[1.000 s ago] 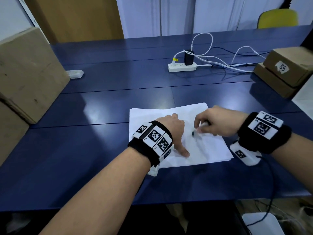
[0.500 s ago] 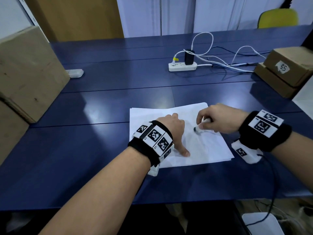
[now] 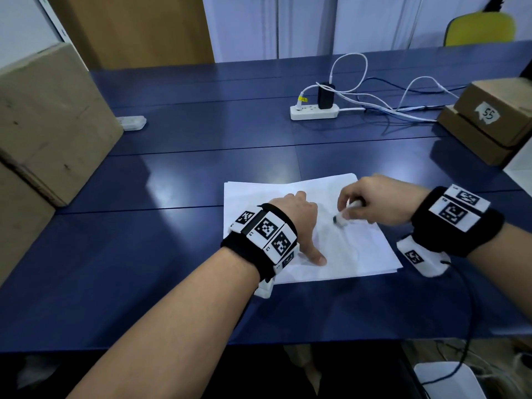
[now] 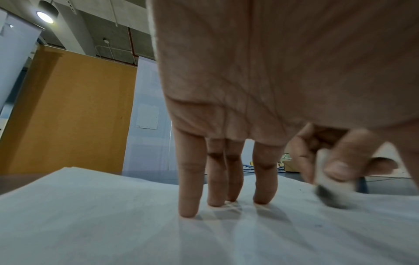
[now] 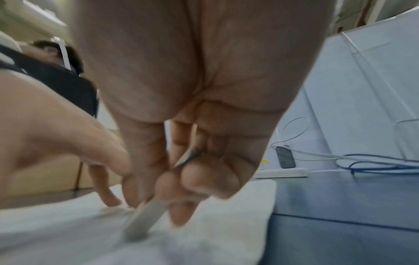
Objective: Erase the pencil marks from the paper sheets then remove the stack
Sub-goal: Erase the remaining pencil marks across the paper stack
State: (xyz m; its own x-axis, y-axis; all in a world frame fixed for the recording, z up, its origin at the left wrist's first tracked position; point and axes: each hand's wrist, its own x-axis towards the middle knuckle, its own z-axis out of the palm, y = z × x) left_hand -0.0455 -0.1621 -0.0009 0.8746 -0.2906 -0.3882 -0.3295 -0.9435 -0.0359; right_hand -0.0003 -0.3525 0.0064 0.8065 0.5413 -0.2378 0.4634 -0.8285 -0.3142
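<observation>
A stack of white paper sheets (image 3: 357,254) (image 4: 113,224) (image 5: 204,242) lies on the blue table in front of me. My left hand (image 3: 299,223) (image 4: 226,188) presses straight fingers (image 4: 188,206) down on the left half of the top sheet, thumb stretched toward me. My right hand (image 3: 371,203) (image 5: 172,190) pinches a white eraser (image 3: 342,218) (image 4: 328,186) (image 5: 142,222) with a grey, smudged tip. That tip touches the sheet just right of my left hand. Faint marks and crumbs show on the paper near the eraser.
A white power strip (image 3: 313,112) with a black adapter and tangled cables lies at the back. Large cardboard boxes (image 3: 49,131) stand at the left, smaller stacked boxes (image 3: 489,119) at the right. A small white device (image 3: 131,122) lies at the far left.
My right hand has rubbed the eraser back and forth over the sheet, ending slightly lower and left of half a second ago. My left hand has stayed pressed on the paper.
</observation>
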